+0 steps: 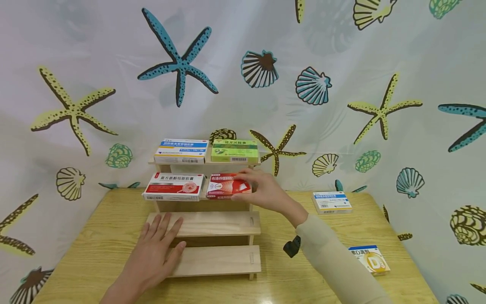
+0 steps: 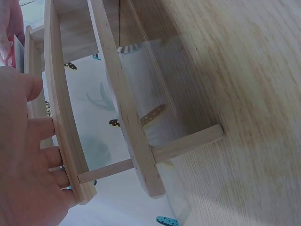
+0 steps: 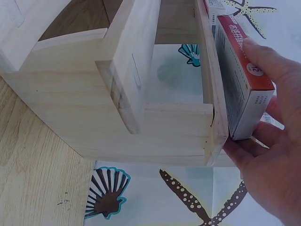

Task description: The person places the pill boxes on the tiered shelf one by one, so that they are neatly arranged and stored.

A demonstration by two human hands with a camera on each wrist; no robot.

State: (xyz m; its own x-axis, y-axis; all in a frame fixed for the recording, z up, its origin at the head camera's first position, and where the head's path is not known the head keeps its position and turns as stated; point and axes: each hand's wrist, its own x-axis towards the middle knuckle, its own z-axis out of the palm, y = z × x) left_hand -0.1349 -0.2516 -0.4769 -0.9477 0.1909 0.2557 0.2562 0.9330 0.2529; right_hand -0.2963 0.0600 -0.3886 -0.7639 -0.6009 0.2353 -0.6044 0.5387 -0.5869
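Observation:
My right hand (image 1: pixel 262 192) pinches a red medicine box (image 1: pixel 224 185) by its right end, thumb on one side and fingers on the other. In the right wrist view the box (image 3: pixel 242 77) stands against the board of a stepped wooden rack (image 3: pixel 178 125). To its left on the same step leans a white and red medicine box (image 1: pixel 174 186). My left hand (image 1: pixel 152 249) lies with spread fingers on the left part of a lower step (image 1: pixel 216 223). In the left wrist view the fingertips of the left hand (image 2: pixel 33 155) touch the rack's board (image 2: pixel 66 108).
On the top step stand a blue and white box (image 1: pixel 181 150) and a green box (image 1: pixel 234 151). Right of the rack, another blue and white box (image 1: pixel 332 202) and a D3 box (image 1: pixel 370 259) lie on the wooden table (image 1: pixel 303 270). A patterned curtain (image 1: pixel 228 109) hangs behind.

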